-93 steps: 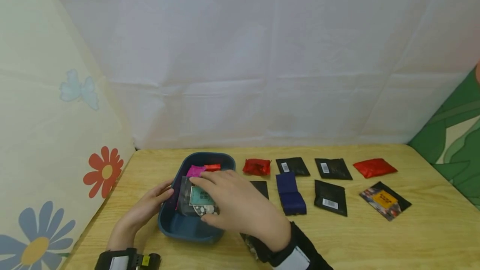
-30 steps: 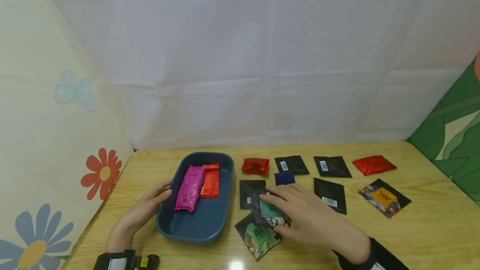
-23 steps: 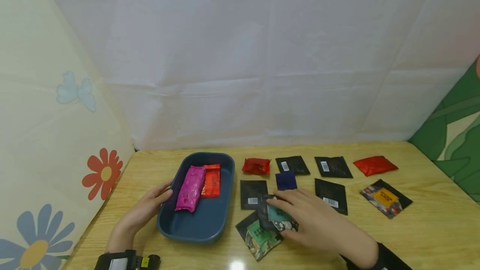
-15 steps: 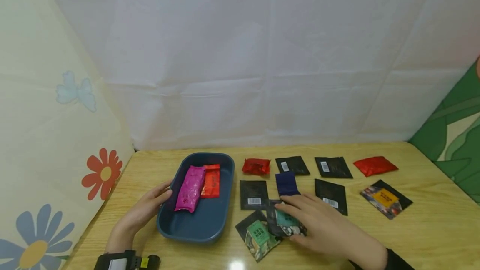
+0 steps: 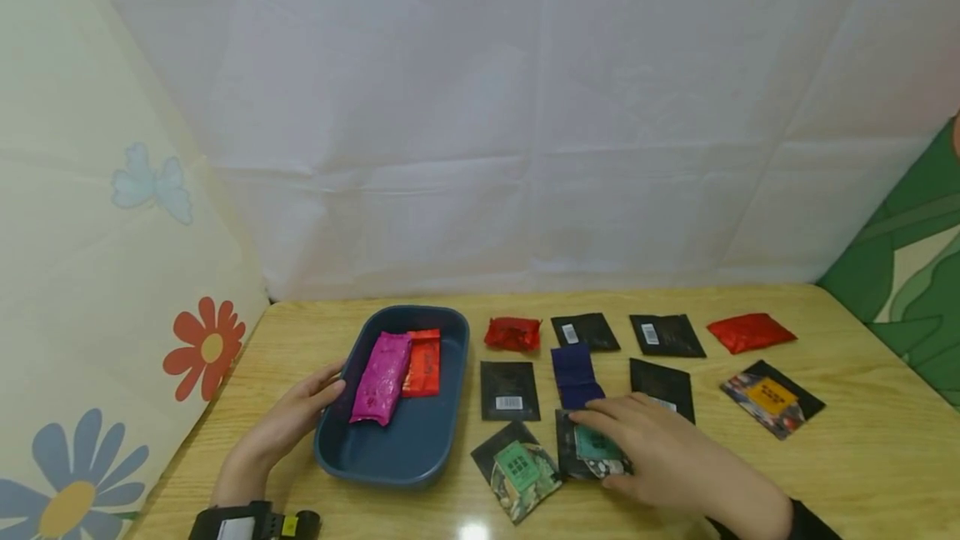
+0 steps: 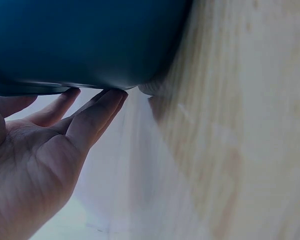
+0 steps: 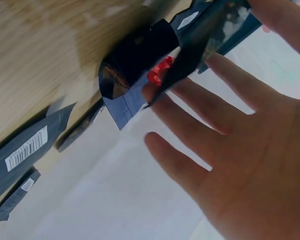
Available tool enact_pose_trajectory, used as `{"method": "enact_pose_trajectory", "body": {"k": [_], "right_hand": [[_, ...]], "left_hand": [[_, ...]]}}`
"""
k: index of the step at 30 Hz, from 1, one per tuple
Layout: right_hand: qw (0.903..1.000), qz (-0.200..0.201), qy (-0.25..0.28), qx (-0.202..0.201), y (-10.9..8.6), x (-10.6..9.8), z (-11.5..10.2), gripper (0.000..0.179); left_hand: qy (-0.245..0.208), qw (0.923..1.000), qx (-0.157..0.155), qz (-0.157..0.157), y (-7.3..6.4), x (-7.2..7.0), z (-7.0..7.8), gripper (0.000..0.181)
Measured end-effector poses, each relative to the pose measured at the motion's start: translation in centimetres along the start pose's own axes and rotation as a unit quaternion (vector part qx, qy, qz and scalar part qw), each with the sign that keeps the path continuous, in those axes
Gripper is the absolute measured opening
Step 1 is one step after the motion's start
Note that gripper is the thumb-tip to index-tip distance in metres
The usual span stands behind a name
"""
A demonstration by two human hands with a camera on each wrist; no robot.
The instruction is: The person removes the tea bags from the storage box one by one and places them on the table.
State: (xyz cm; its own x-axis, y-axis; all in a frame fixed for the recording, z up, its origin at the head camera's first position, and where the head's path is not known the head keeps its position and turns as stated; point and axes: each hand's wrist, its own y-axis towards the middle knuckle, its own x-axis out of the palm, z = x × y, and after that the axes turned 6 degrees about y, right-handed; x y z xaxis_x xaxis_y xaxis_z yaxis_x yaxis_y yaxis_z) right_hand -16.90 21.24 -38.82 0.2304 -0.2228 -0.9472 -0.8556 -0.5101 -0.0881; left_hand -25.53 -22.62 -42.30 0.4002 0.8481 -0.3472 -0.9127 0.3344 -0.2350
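A blue plastic basin [image 5: 386,457] stands on the left of the table, with a pink packet [image 5: 381,377] and a red packet [image 5: 423,363] inside it. My left hand [image 5: 288,419] touches its left side; in the left wrist view the extended fingers [image 6: 97,117] meet the basin's wall. My right hand [image 5: 667,457] pinches a black packet with a green label [image 5: 592,444] between thumb and fingers, low over the table or on it. In the right wrist view this packet appears tilted along the fingers. Left of it lies another black packet with a green label [image 5: 517,469].
Behind the right hand lie a folded dark blue packet [image 5: 576,373] and several black packets with barcodes, one of them [image 5: 510,390] between the basin and the blue one. A red packet [image 5: 750,332] and an orange-labelled packet [image 5: 772,398] lie at the right. White cloth [image 5: 525,148] hangs behind.
My right hand has carried the green-labelled black packet out of the basin to the right, past the other green-labelled packet. My left hand has stayed at the basin.
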Motion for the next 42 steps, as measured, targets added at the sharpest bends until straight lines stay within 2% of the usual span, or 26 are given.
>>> {"method": "enact_pose_trajectory", "body": {"k": [5, 13, 19, 26, 35, 42], "right_hand": [[0.9991, -0.029, 0.017, 0.026, -0.1, -0.2, 0.0, 0.071], [0.9971, -0.062, 0.033, 0.028, -0.3, -0.4, -0.6, 0.07], [0.9945, -0.089, 0.044, 0.033, -0.3, 0.3, -0.7, 0.069], [0.9883, -0.127, 0.055, 0.064, 0.1, 1.0, -0.4, 0.067], [0.9927, -0.109, 0.027, 0.044, 0.1, 1.5, -0.3, 0.075], [0.9914, -0.111, 0.03, 0.062, 0.2, 1.6, -0.5, 0.075]], "left_hand": [[0.0, 1.0, -0.003, 0.002, 0.0, 0.1, 0.0, 0.062], [0.004, 1.0, -0.002, 0.0, -0.2, 0.1, 0.0, 0.063], [0.005, 1.0, -0.004, -0.001, -0.2, 0.1, 0.0, 0.063], [0.005, 1.0, -0.001, -0.002, -0.1, 0.1, 0.1, 0.062], [0.004, 1.0, 0.007, -0.002, -0.1, 0.1, 0.1, 0.061], [0.005, 1.0, 0.007, -0.002, -0.1, 0.1, 0.0, 0.062]]}}
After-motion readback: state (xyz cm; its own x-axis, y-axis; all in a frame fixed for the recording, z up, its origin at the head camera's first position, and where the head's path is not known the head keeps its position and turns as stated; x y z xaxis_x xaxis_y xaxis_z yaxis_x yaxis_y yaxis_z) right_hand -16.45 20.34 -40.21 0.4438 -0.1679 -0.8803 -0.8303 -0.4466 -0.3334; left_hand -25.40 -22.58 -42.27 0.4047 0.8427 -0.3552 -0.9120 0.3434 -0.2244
